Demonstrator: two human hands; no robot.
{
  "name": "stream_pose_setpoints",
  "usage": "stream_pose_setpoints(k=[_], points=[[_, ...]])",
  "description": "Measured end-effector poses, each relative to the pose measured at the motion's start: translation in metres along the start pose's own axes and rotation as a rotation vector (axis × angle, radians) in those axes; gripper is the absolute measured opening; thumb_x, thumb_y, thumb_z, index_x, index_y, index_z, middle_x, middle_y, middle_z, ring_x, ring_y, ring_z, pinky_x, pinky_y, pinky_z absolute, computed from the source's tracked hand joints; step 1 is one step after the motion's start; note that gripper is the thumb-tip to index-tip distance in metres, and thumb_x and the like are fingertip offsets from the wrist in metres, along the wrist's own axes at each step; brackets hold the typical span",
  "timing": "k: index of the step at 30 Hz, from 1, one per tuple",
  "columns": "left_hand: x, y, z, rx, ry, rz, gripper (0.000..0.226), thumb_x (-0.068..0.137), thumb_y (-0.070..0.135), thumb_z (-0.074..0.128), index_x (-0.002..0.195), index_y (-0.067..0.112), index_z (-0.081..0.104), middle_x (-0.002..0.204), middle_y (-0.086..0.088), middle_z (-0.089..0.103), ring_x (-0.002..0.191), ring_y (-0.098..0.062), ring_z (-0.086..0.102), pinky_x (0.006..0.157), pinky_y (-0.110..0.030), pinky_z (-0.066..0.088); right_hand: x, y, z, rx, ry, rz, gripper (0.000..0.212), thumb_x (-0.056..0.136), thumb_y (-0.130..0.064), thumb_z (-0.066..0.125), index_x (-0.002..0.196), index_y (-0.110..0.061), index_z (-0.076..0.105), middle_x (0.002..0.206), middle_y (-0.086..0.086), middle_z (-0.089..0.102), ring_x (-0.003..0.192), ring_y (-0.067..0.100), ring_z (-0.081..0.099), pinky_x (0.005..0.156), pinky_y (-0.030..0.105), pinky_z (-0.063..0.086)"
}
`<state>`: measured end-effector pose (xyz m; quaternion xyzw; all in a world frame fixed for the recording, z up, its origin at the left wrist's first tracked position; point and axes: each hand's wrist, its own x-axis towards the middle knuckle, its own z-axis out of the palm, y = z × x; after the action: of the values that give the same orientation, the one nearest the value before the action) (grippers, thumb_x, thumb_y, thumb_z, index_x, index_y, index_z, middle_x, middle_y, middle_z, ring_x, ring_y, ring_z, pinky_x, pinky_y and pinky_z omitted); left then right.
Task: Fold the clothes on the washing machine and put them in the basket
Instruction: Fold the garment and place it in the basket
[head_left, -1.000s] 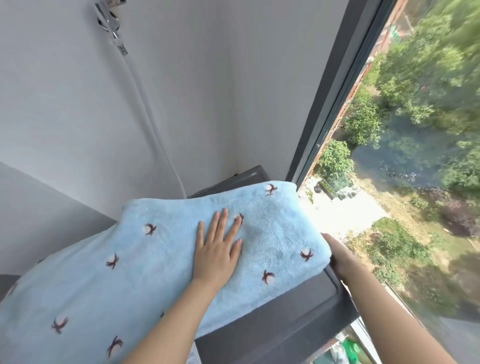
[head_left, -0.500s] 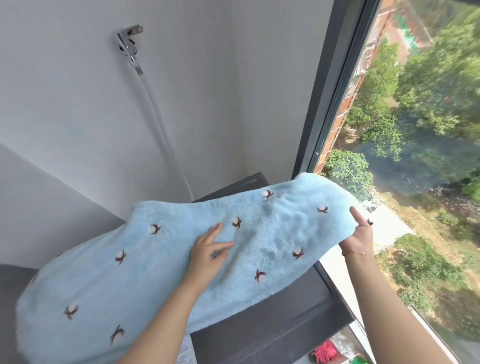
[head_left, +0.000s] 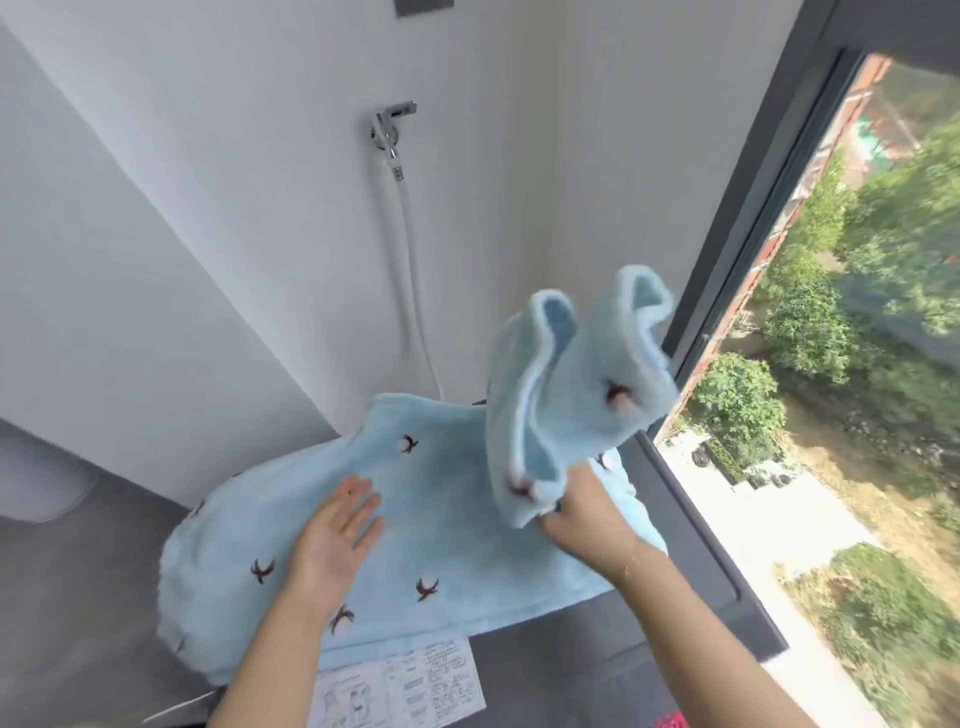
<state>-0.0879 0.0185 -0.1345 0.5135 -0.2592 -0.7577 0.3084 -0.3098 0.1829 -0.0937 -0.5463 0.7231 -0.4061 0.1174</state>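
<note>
**Fold in progress: right end of towel lifted, left hand anchoring**

Setting: a narrow corner with white walls, a chrome wall tap (head_left: 393, 126) feeding a white hose (head_left: 410, 280), and a dark-framed window (head_left: 727, 332) on the right looking down on trees. The work surface is the dark grey top of the washing machine (head_left: 649, 644), which carries a white printed instruction label (head_left: 410, 680) near its front edge.

Left: my left hand (head_left: 337, 540) lies flat and open, palm down, fingers straight, on the pale blue fleece towel embroidered with small dark red sprigs (head_left: 291, 519). The towel is spread across the machine top, its left end drooping over the edge.

Centre to right: my right hand (head_left: 587, 514) grips the towel's right end, fingers curled into the cloth, and holds it raised so that it stands up in loose, blurred flaps above the flat part.

Assessment: the step in hand appears to be carrying the raised end leftward over the flat half. To do it well, I would keep the left palm as the crease anchor, bring both layers of the lifted end across together, match edge to edge, then slide the left hand out and smooth.

Risk: the overhanging left end may drag the towel off.

The basket is not in view.
</note>
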Motion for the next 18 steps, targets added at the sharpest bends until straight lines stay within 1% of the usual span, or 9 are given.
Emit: stream_pose_setpoints(k=[1,2,3,4,5,7,9,13,18], points=[[-0.007,0.007,-0.014,-0.022,0.018,-0.050,0.035,0.097,0.017,0.046,0.131,0.013,0.052,0.135,-0.009,0.056,0.121,-0.025,0.053,0.090,-0.038,0.046,-0.009,-0.001,0.025,-0.108,-0.218,-0.063,0.035,0.066,-0.010,0.058,0.100,-0.020,0.061,0.111,-0.003,0.061,0.114,0.003,0.051,0.102,0.013,0.028],[-0.013,0.014,-0.021,-0.019,0.014,-0.091,0.040,0.088,0.026,0.060,0.126,0.012,0.055,0.134,-0.012,0.057,0.112,-0.025,0.057,0.086,-0.039,0.048,-0.021,0.004,0.048,-0.173,-0.418,-0.080,0.054,0.070,-0.016,0.058,0.124,-0.021,0.054,0.143,-0.005,0.044,0.139,0.009,0.031,0.116,0.025,0.014],[-0.020,0.019,-0.030,0.018,0.033,-0.124,0.060,0.071,0.040,0.075,0.121,0.012,0.057,0.126,-0.014,0.062,0.102,-0.026,0.060,0.084,-0.040,0.051,-0.032,0.004,0.067,-0.211,-0.558,-0.053,0.066,0.073,-0.022,0.058,0.138,-0.025,0.042,0.157,-0.012,0.018,0.146,0.006,0.008,0.119,0.031,-0.003],[-0.023,0.021,-0.037,0.083,0.083,-0.141,0.084,0.054,0.050,0.084,0.122,0.009,0.057,0.117,-0.018,0.064,0.096,-0.028,0.060,0.087,-0.041,0.052,-0.041,0.006,0.079,-0.235,-0.609,-0.025,0.070,0.076,-0.026,0.058,0.142,-0.029,0.037,0.157,-0.017,0.006,0.145,0.002,-0.003,0.118,0.031,-0.012],[-0.024,0.020,-0.039,0.163,0.156,-0.112,0.090,0.060,0.063,0.077,0.125,0.005,0.055,0.114,-0.024,0.062,0.096,-0.032,0.059,0.092,-0.042,0.050,-0.047,0.010,0.084,-0.219,-0.584,-0.006,0.068,0.077,-0.028,0.057,0.142,-0.031,0.038,0.155,-0.019,0.007,0.144,0.001,-0.002,0.118,0.031,-0.013],[-0.027,0.021,-0.043,0.130,0.197,-0.081,0.045,0.098,0.045,0.043,0.113,0.007,0.060,0.108,-0.020,0.064,0.089,-0.031,0.061,0.079,-0.037,0.051,-0.052,0.001,0.090,-0.132,-0.465,0.025,0.056,0.074,-0.030,0.053,0.130,-0.031,0.053,0.145,-0.019,0.038,0.139,0.003,0.026,0.121,0.032,0.008],[-0.026,0.020,-0.046,0.060,0.126,-0.104,0.048,0.101,0.050,0.033,0.100,0.012,0.063,0.084,-0.007,0.073,0.075,-0.023,0.066,0.063,-0.031,0.051,-0.057,-0.007,0.094,-0.108,-0.374,0.056,0.043,0.068,-0.026,0.051,0.109,-0.031,0.066,0.113,-0.015,0.058,0.111,0.006,0.049,0.101,0.028,0.033],[-0.024,0.024,-0.060,0.022,0.019,-0.155,0.069,0.085,0.073,0.040,0.110,0.014,0.067,0.105,-0.012,0.073,0.101,-0.030,0.065,0.079,-0.039,0.049,-0.075,-0.004,0.105,-0.148,-0.322,0.066,0.036,0.055,-0.009,0.052,0.079,-0.034,0.065,0.081,-0.014,0.058,0.082,0.004,0.045,0.073,0.024,0.035],[-0.029,0.021,-0.069,0.322,-0.107,-0.307,0.050,0.078,0.034,0.074,0.119,0.007,0.063,0.100,-0.015,0.073,0.089,-0.029,0.071,0.077,-0.037,0.054,-0.079,-0.014,0.112,-0.290,-0.285,0.052,0.046,0.047,-0.013,0.053,0.087,-0.036,0.048,0.084,-0.016,0.048,0.080,0.010,0.049,0.071,0.022,0.034]])
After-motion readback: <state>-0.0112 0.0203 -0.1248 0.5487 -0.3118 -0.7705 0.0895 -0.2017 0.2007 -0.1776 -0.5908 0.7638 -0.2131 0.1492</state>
